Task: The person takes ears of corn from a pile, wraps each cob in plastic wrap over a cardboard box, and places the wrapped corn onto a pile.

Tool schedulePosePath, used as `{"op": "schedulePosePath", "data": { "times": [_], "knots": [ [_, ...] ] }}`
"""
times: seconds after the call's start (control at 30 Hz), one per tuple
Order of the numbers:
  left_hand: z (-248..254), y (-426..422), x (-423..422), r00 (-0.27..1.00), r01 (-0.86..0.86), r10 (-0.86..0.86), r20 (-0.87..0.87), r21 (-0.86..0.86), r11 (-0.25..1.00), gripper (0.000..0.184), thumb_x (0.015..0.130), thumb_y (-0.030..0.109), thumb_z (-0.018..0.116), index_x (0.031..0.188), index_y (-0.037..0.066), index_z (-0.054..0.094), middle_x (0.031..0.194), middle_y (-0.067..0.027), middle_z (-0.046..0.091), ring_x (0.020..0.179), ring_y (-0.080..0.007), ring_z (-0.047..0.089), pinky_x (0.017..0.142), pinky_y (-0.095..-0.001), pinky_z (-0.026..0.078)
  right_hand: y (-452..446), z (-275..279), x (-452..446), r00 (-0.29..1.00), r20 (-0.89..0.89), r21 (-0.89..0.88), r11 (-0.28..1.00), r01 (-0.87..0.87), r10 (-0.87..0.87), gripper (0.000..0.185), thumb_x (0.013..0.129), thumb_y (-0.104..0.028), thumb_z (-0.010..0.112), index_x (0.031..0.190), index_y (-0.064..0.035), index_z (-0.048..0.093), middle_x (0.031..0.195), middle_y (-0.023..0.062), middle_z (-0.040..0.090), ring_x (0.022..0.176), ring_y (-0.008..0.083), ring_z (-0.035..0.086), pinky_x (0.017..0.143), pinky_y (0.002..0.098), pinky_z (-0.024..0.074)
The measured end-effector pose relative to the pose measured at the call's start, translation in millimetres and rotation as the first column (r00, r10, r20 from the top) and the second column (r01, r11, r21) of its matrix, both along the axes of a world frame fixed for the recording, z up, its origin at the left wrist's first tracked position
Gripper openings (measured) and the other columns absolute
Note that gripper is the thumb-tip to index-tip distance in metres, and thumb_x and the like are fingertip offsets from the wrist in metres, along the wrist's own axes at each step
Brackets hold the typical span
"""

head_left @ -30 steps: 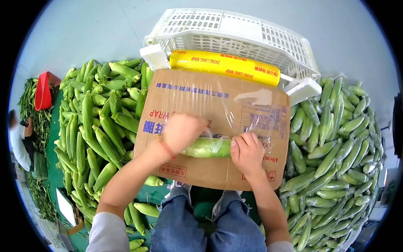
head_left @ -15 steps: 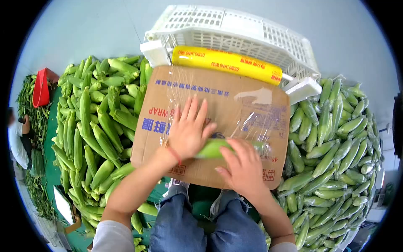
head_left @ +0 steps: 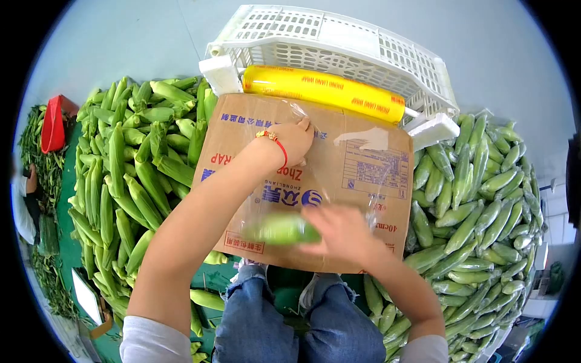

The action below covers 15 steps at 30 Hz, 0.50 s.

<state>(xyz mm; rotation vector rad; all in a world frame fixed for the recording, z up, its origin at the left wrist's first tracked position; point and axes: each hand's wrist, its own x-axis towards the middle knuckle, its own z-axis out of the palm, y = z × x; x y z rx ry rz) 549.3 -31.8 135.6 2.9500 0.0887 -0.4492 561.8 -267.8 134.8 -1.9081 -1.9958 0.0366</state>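
Observation:
A green ear of corn (head_left: 275,230), smeared by motion, lies sideways above the lower part of a cardboard box (head_left: 242,154). My right hand (head_left: 342,236) is closed on its right end. Farther up the box, my left hand (head_left: 293,142) has its fingers curled together on clear plastic wrap (head_left: 298,110), which stretches down from a yellow roll (head_left: 327,91). The wrist of this hand has a red cord on it. Part of the left fingertips is hidden from me.
Behind the roll stands a white plastic crate (head_left: 339,57). Loose corn ears (head_left: 136,187) are heaped on the left, wrapped corn ears (head_left: 478,224) on the right. A red container (head_left: 53,124) and a person (head_left: 25,206) are at the far left.
My left hand has moved up from beside the corn to the wrap near the roll, and its fingers have closed. The right hand has shifted down and slightly left with the corn.

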Motion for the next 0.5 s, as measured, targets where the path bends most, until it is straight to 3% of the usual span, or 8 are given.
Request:
{"op": "schedulePosePath", "data": {
  "times": [0.13,0.2,0.23,0.3,0.33,0.4,0.43,0.5],
  "knots": [
    [13,5,-9,0.999,-0.045,0.048,0.022,-0.106,0.993,0.070,0.080,0.031,0.071,0.138,0.000,0.044,0.147,-0.0193,0.039,0.128,-0.0348,0.047,0.103,-0.0410,0.044,-58,38,-39,0.940,-0.335,-0.507,0.831,-0.231,0.057,0.064,0.073,-0.052,0.074,0.116,-0.0076,0.059,0.098,0.0126,0.068,0.083,0.0287,0.068,0.068,0.0359,0.0546],
    [8,8,-28,0.878,-0.062,0.237,0.416,-0.393,0.917,0.061,0.082,0.032,0.071,0.132,0.003,0.051,0.141,-0.0210,0.045,0.126,-0.0347,0.050,0.101,-0.0417,0.045,-78,46,-41,0.888,-0.443,-0.568,0.806,-0.169,-0.126,0.063,0.078,-0.051,0.070,0.120,-0.0071,0.054,0.088,0.0151,0.067,0.081,0.0288,0.069,0.066,0.0390,0.0556],
    [3,2,-37,0.748,-0.011,0.350,0.563,-0.518,0.855,0.057,0.083,0.033,0.071,0.130,0.005,0.055,0.138,-0.0219,0.048,0.124,-0.0347,0.051,0.100,-0.0420,0.045,-91,37,-40,0.751,-0.571,-0.551,0.833,-0.050,-0.332,0.062,0.083,-0.052,0.065,0.124,-0.0071,0.052,0.087,0.0162,0.066,0.075,0.0295,0.068,0.062,0.0378,0.0553],
    [16,-45,-77,0.629,0.078,0.315,0.710,-0.462,0.884,0.059,0.083,0.028,0.070,0.135,0.007,0.053,0.142,-0.0230,0.044,0.130,-0.0382,0.045,0.107,-0.0456,0.038,-85,36,-35,0.082,-0.782,-0.613,0.786,0.078,-0.618,0.061,0.087,-0.053,0.062,0.125,-0.0067,0.049,0.086,0.0168,0.065,0.071,0.0298,0.067,0.061,0.0361,0.0548],
    [14,-70,-89,0.640,0.254,0.236,0.731,-0.492,0.833,0.056,0.084,0.027,0.067,0.135,0.008,0.054,0.150,-0.0197,0.036,0.141,-0.0408,0.030,0.113,-0.0507,0.027,-82,36,-34,-0.308,-0.728,-0.666,0.737,0.111,-0.612,0.061,0.088,-0.053,0.061,0.126,-0.0065,0.048,0.086,0.0171,0.064,0.069,0.0299,0.066,0.060,0.0352,0.0546],
    [5,-100,-97,0.661,0.316,0.215,0.720,-0.526,0.790,0.066,0.083,0.027,0.068,0.143,0.012,0.044,0.153,-0.0173,0.031,0.142,-0.0433,0.025,0.108,-0.0545,0.034,-68,31,-27,-0.598,-0.626,-0.501,0.846,-0.182,-0.500,0.069,0.092,-0.063,0.045,0.128,-0.0043,0.043,0.078,0.0159,0.058,0.058,0.0252,0.060,0.050,0.0331,0.0509],
    [7,-110,-95,0.638,0.352,0.533,0.555,-0.826,0.439,0.066,0.084,0.023,0.066,0.144,0.013,0.041,0.147,-0.0179,0.038,0.133,-0.0411,0.036,0.104,-0.0533,0.039,-60,27,-30,-0.758,-0.463,-0.342,0.882,-0.326,-0.460,0.073,0.091,-0.067,0.040,0.128,-0.0038,0.043,0.074,0.0158,0.056,0.054,0.0241,0.058,0.046,0.0331,0.0496],
    [20,-117,-90,0.694,0.463,0.710,0.115,-0.827,-0.319,0.064,0.086,0.015,0.063,0.145,0.016,0.036,0.132,-0.0182,0.050,0.116,-0.0365,0.054,0.095,-0.0505,0.046,-35,13,-49,-0.914,-0.171,0.099,0.917,-0.386,-0.367,0.080,0.090,-0.073,0.031,0.127,-0.0029,0.043,0.069,0.0152,0.053,0.047,0.0218,0.054,0.041,0.0324,0.0464]
  ]
}}
